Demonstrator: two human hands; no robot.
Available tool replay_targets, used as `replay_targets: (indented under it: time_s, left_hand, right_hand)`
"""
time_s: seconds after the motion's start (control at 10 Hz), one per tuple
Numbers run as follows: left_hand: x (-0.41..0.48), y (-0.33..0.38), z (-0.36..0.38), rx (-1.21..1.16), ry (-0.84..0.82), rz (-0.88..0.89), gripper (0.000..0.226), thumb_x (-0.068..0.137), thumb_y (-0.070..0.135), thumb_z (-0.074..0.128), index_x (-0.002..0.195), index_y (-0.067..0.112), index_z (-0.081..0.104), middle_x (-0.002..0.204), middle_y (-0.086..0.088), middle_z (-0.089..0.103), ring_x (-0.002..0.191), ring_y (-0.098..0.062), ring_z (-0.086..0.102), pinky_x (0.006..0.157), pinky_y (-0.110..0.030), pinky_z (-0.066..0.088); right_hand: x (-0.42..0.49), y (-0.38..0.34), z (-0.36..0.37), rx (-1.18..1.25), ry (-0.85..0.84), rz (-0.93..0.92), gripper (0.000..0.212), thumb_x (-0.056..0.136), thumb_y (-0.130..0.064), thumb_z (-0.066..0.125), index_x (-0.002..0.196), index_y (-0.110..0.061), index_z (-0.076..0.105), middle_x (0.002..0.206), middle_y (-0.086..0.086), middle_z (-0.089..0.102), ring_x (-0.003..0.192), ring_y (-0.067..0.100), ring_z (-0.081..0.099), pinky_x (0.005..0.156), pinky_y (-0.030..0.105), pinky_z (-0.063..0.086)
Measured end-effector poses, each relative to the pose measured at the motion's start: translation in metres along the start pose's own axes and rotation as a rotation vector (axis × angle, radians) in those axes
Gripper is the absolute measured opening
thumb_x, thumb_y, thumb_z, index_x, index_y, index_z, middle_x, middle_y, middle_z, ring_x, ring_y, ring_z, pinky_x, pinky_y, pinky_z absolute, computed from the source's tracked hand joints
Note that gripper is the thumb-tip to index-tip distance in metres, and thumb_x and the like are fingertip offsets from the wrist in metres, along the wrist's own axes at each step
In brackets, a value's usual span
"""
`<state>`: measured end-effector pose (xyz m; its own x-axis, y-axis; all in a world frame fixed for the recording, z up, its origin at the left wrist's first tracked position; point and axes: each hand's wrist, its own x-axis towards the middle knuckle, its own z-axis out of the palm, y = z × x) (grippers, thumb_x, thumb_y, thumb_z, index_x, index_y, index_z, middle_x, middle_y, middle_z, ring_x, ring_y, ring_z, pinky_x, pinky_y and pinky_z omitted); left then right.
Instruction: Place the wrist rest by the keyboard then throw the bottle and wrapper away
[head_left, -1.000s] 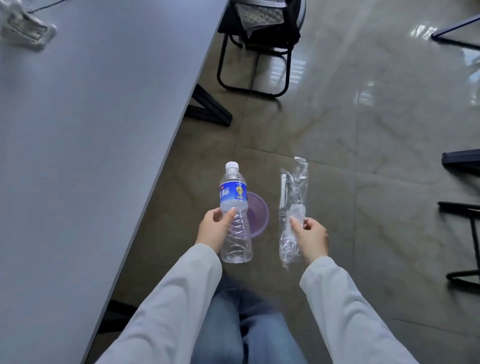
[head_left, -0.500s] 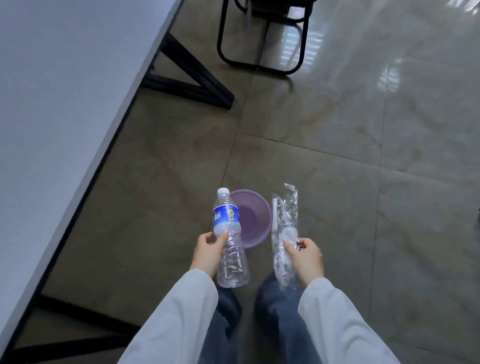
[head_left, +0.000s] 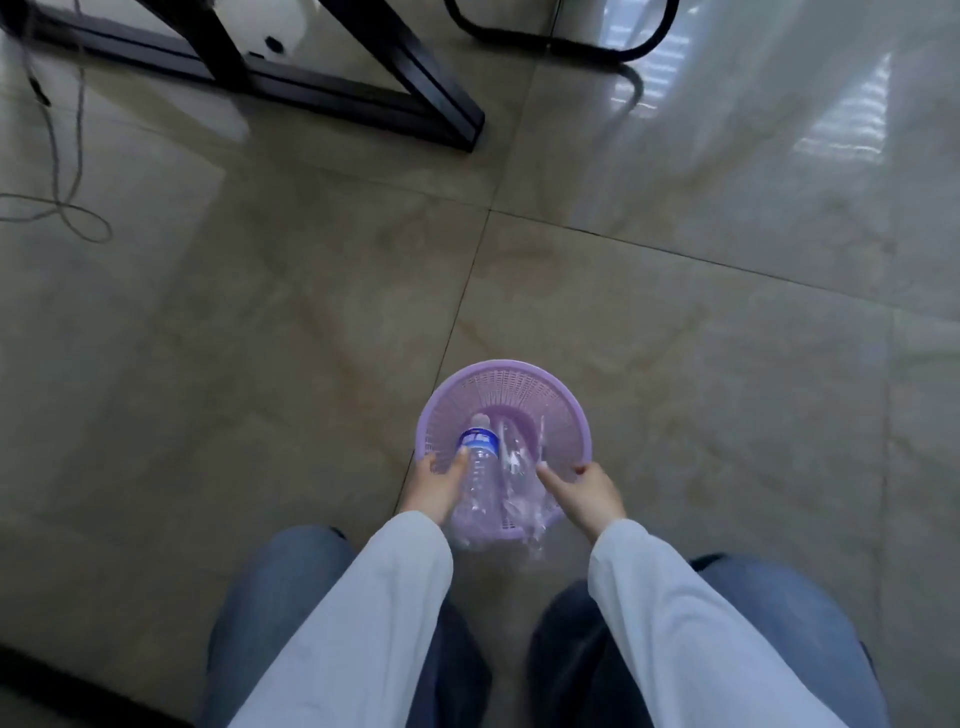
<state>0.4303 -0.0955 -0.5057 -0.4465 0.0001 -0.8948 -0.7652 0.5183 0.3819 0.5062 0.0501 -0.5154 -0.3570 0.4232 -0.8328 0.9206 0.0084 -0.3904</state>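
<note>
A round purple mesh waste basket (head_left: 519, 376) stands on the tiled floor just in front of my knees. My left hand (head_left: 434, 488) grips a clear empty plastic bottle (head_left: 480, 467) with a blue label and white cap, cap end pointing down into the basket. My right hand (head_left: 587, 491) pinches a clear crinkled wrapper (head_left: 519, 467), which hangs beside the bottle over the basket's near half. Both hands hover over the near rim. The wrist rest and keyboard are out of view.
Black table legs (head_left: 332, 78) cross the top left, with a loose cable (head_left: 67, 208) lying on the floor at far left. A black chair base (head_left: 571, 44) curves at the top. Open glossy floor tiles surround the basket.
My view has tipped down and come closer to the basket. Both hands have lowered the bottle and wrapper from above the floor to over and partly into the purple basket.
</note>
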Motion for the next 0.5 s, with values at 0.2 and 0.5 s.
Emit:
replay_targets:
  time_s: [0.2,0.5]
  left_hand:
    - [-0.028,0.015,-0.008,-0.017,0.046,0.032,0.064,0.089,0.047,0.043,0.142,0.015,0.026,0.146,-0.009,0.041,0.129,-0.031,0.044,0.108,-0.046,0.036]
    - [-0.145,0.079,-0.016,-0.089,0.048,0.155,0.05,0.087,0.037,0.05,0.13,0.01,0.044,0.135,-0.01,0.052,0.121,-0.029,0.053,0.105,-0.041,0.042]
  right_hand:
    - [-0.031,-0.011,-0.016,0.203,0.059,0.001,0.078,0.079,-0.046,0.062,0.138,-0.005,0.031,0.141,0.013,0.046,0.126,0.029,0.047,0.103,0.039,0.037]
    - [-0.153,-0.072,-0.059,0.388,0.047,-0.144,0.069,0.078,-0.036,0.067,0.134,-0.009,0.039,0.13,0.007,0.053,0.119,0.019,0.051,0.1,0.029,0.04]
